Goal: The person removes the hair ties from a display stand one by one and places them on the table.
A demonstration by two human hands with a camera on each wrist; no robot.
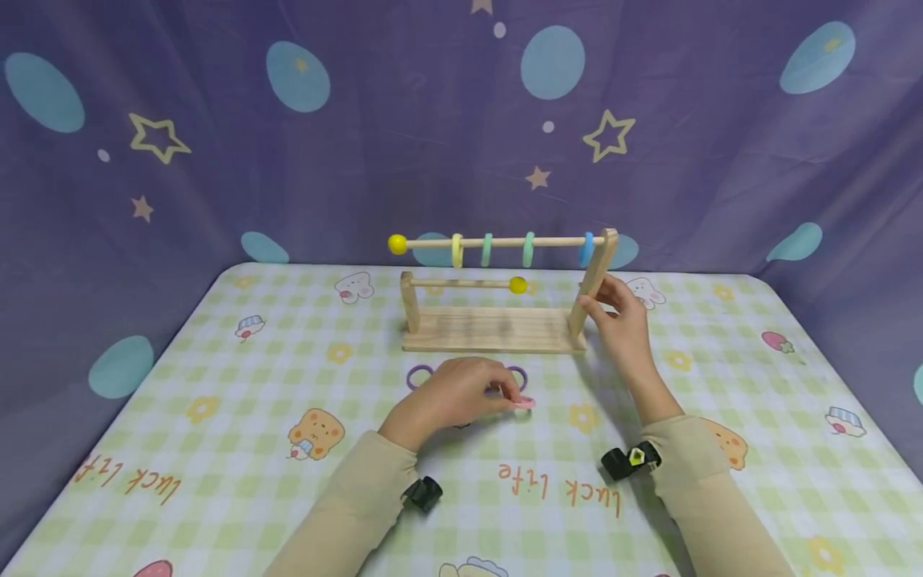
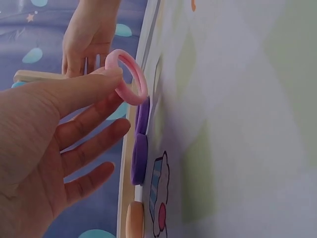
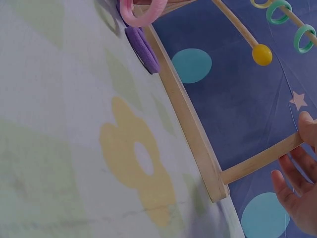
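Observation:
My left hand (image 1: 461,393) pinches a pink hair tie (image 2: 140,82) between thumb and forefinger, just above the table; its other fingers are spread loosely. A wooden rack (image 1: 497,322) stands beyond it, with a long upper rod and a short lower one, each ending in a yellow ball. On the upper rod hang a yellow hair tie (image 1: 457,251), two green hair ties (image 1: 529,250) and a blue hair tie (image 1: 586,250). My right hand (image 1: 626,328) holds the rack's tall right post (image 1: 595,280) between thumb and fingers.
Purple hair ties (image 1: 419,377) lie on the table in front of the rack, partly hidden by the left hand. An orange hair tie (image 2: 134,220) lies near them. A checked cloth (image 1: 252,497) covers the table, and a purple curtain (image 1: 404,120) hangs behind.

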